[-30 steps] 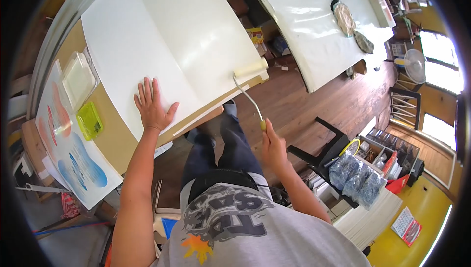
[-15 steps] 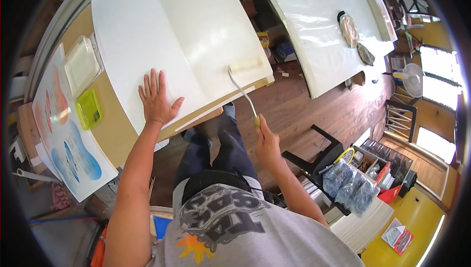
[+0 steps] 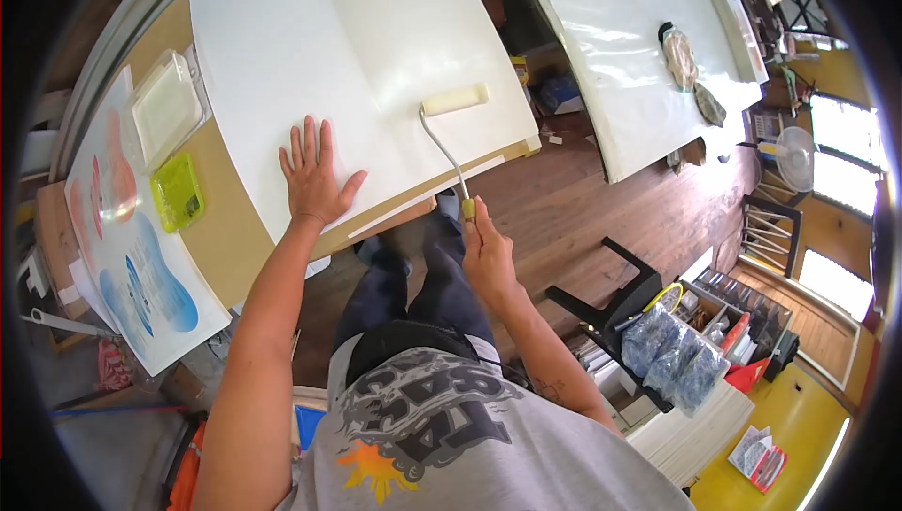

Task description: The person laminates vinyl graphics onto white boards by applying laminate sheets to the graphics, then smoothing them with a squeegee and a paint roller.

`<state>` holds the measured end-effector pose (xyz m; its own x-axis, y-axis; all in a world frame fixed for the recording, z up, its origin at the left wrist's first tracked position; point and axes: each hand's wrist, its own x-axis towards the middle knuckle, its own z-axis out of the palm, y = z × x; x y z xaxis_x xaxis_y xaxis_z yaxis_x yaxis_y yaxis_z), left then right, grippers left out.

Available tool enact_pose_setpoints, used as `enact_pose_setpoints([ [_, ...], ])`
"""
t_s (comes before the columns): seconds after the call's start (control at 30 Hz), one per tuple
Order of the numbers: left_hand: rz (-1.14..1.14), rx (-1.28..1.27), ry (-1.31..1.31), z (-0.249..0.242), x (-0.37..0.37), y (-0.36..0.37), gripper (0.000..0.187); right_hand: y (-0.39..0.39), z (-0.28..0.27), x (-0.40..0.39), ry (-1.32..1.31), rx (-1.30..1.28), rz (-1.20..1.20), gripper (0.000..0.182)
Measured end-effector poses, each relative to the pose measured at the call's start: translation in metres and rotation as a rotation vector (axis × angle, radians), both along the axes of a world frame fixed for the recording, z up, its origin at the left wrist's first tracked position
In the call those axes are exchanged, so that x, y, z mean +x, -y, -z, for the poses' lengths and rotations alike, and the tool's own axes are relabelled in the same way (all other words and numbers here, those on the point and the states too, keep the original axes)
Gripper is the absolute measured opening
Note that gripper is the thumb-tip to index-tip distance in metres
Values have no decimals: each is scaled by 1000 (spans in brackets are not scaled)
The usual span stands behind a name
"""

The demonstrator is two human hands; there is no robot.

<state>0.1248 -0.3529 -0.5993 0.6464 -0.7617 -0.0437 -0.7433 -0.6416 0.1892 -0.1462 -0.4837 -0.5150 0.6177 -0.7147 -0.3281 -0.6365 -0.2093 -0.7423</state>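
A large white sheet lies over a brown board. Flat on the sheet near its front edge, my left hand is open with its fingers spread. My right hand is closed around the yellow handle of a paint roller. The roller's pale sleeve rests on the glossier right part of the sheet, its bent metal rod reaching back to my hand. To the left are a clear plastic tub and a lime-green tray.
A printed sheet with blue and orange shapes lies at the left. Across a gap stands a second white-covered table, bearing a wrapped bundle. A black stool and a bin of bagged items are at the right.
The roller and my right hand have moved left across the sheet. My left hand stays flat in place, while the whole view has shifted slightly.
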Motion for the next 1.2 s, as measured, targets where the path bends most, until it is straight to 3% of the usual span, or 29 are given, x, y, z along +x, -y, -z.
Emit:
enact_pose_setpoints([
  [0.23,4,22,-16,0,4,0,92,-40,-9,-58,108,-56,-5,41],
  [0.33,11,-7,-11,-1,5,1,92,-12,-1,-8,0,14,-51,43],
  [0.43,16,6,-11,-2,7,3,92,-26,-4,-2,-50,33,-31,44],
  [0.53,2,29,-27,-3,5,1,92,-56,-7,-55,1,1,-27,42],
  [0.73,1,37,-54,-4,4,-1,93,-38,0,-5,-33,15,-75,46],
  [0.97,15,-13,-55,-4,6,-1,92,-66,0,-73,-5,-132,-122,48],
  [1.03,15,-14,-56,-4,5,0,93,-50,-3,-41,-34,-49,-131,49],
  [1.1,4,-23,-37,-5,7,1,94,-31,15,6,69,-186,-178,49],
  [1.2,11,-29,-47,-4,8,-2,95,3,20,93,-9,-195,-215,43],
])
